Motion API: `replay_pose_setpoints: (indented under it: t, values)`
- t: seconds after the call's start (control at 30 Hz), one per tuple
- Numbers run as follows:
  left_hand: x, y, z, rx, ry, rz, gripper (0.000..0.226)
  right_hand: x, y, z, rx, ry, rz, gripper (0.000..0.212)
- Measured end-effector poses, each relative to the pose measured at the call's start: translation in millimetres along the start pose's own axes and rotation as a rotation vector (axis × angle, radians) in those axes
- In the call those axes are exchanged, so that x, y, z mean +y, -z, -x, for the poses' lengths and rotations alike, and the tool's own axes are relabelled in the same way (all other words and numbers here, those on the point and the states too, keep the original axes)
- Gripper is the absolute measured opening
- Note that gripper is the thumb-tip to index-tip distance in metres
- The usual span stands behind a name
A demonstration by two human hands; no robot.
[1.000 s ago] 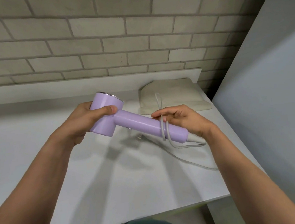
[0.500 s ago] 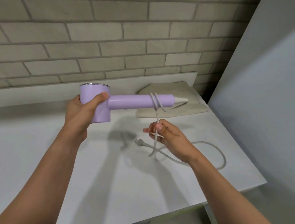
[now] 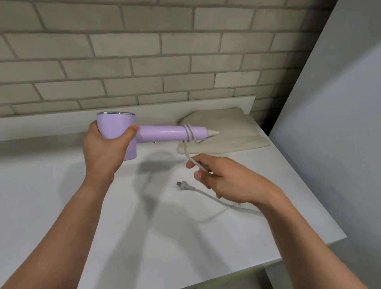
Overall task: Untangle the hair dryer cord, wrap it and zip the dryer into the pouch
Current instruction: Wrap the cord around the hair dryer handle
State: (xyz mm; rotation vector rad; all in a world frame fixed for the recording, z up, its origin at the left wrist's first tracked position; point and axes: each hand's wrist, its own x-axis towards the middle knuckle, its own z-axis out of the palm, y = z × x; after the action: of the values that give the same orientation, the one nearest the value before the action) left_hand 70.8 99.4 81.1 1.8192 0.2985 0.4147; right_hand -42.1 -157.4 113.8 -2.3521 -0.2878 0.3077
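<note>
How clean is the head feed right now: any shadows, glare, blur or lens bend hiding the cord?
Head view: even, soft light, no glare; the hair dryer and left hand cast grey shadows across the table, none covering the plug; the cord looks slightly soft by the right hand; the brick wall bows from the wide-angle lens.

No lettering, brand mark or number can be read anywhere in my view; the lilac hair dryer [image 3: 161, 134] at centre and the beige pouch [image 3: 230, 142] at centre right show only plain surfaces.
</note>
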Motion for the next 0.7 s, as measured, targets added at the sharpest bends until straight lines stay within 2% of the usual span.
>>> replay_pose_setpoints:
  t: [0.13,0.27,0.33,0.5,0.7]
  values:
    - [-6,8,-3,-0.037,-0.072,-0.147,0.069,-1,26,2,0.206,0.116,0.21,0.013]
    - [-9,11,1,-0.208,-0.07,-0.157,0.06,2,52,-11,0.493,0.229,0.396,0.021]
    - [-7,13,5,-0.297,-0.073,-0.15,0.058,3,62,-18,0.582,0.256,0.47,0.024]
    - [-1,19,13,-0.439,-0.082,-0.085,0.057,30,70,-40,0.7,0.267,0.461,0.023]
    - [1,21,18,-0.513,-0.022,0.185,0.062,63,53,-62,0.665,0.297,0.305,0.036]
